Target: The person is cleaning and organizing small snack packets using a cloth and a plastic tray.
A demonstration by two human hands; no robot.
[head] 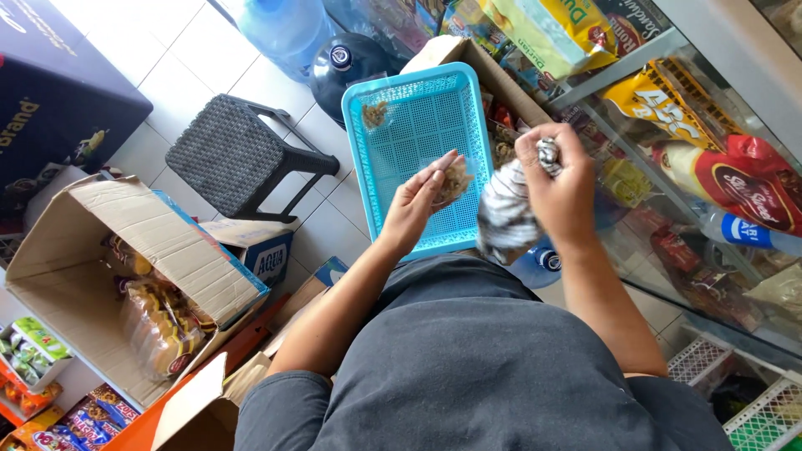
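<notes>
Right over the lap, the left hand (415, 205) holds a small clear packet of snack (454, 179) between thumb and fingertips, the fingers closed lightly on its lower edge. The packet is transparent and shows a brownish, crumbly filling; it is held just above the near part of a light blue plastic basket (418, 125), whose floor is a grid of small holes and whose rim is smooth. A second small packet (374, 114) of the same brownish stuff lies in the far left corner of that basket, well apart from the one in the hand. The right hand (558, 194) is clenched around the neck of a striped black-and-white plastic bag (504, 215), gripping the bunched top while the bulging body of the bag hangs below the fist, just beside the basket's right edge. The basket rests partly on an open cardboard box (493, 75) with more packets in it, next to a glass display case (718, 192) of packaged snacks. To the left on the tiled floor stand a dark woven stool (238, 150) and a larger open carton (125, 276) with wrapped biscuits inside. Big blue water jugs (288, 29) stand beyond the basket.
</notes>
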